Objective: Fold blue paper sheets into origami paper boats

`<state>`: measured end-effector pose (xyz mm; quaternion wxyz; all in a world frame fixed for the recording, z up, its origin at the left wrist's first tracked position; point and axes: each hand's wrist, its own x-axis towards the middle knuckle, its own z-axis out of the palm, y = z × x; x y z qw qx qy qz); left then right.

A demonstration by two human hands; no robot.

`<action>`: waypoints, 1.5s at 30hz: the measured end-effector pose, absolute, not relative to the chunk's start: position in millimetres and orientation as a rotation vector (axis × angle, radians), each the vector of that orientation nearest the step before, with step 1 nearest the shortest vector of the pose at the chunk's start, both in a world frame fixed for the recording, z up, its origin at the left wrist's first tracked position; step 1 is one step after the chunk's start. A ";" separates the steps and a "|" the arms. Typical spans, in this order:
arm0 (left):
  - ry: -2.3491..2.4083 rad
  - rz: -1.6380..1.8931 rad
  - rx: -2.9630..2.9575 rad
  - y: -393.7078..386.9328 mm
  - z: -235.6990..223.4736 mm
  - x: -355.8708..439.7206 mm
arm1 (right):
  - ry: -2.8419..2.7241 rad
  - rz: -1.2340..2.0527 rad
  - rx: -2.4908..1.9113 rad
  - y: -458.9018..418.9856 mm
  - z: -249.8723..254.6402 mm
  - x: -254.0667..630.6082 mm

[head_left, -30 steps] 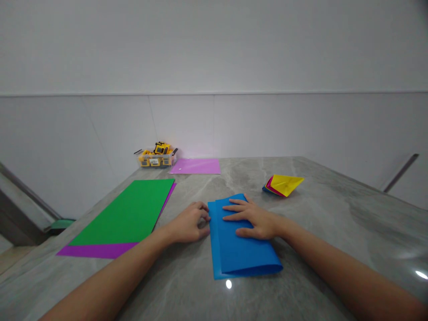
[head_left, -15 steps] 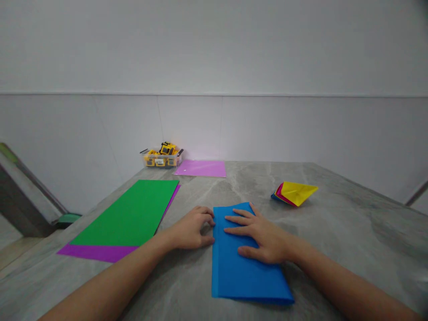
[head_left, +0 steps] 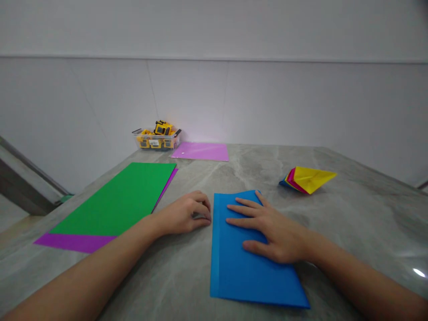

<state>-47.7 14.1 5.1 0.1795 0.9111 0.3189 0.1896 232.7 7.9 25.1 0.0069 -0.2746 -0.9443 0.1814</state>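
A folded blue paper sheet (head_left: 244,263) lies flat on the grey marble table (head_left: 351,214) in front of me. My right hand (head_left: 270,227) rests palm-down on its upper half with fingers stretched out and apart. My left hand (head_left: 185,214) sits just left of the sheet's left edge, fingers curled, fingertips touching the table at the paper's edge; I see nothing in it.
A green sheet (head_left: 120,200) lies over a purple sheet (head_left: 73,242) at the left. A pink sheet (head_left: 200,151) and a clear box of yellow toy vehicles (head_left: 156,137) stand by the back wall. Folded yellow, pink and blue papers (head_left: 307,179) are at the right.
The blue sheet's lower fold, puffed up a second ago, now lies flat. My right hand has slid slightly down the sheet. The camera tilted down a little.
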 end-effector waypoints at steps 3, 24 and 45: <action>0.802 0.612 2.574 19.9 -1.4 -49.4 | -2.937 0.536 -0.844 8.8 22.9 233.4; 0.653 0.342 2.879 -2.8 19.4 -60.3 | -2.908 0.645 -0.828 8.8 24.2 229.2; 0.664 0.280 2.848 -3.3 20.6 -63.7 | -2.917 0.602 -0.838 9.7 21.6 224.8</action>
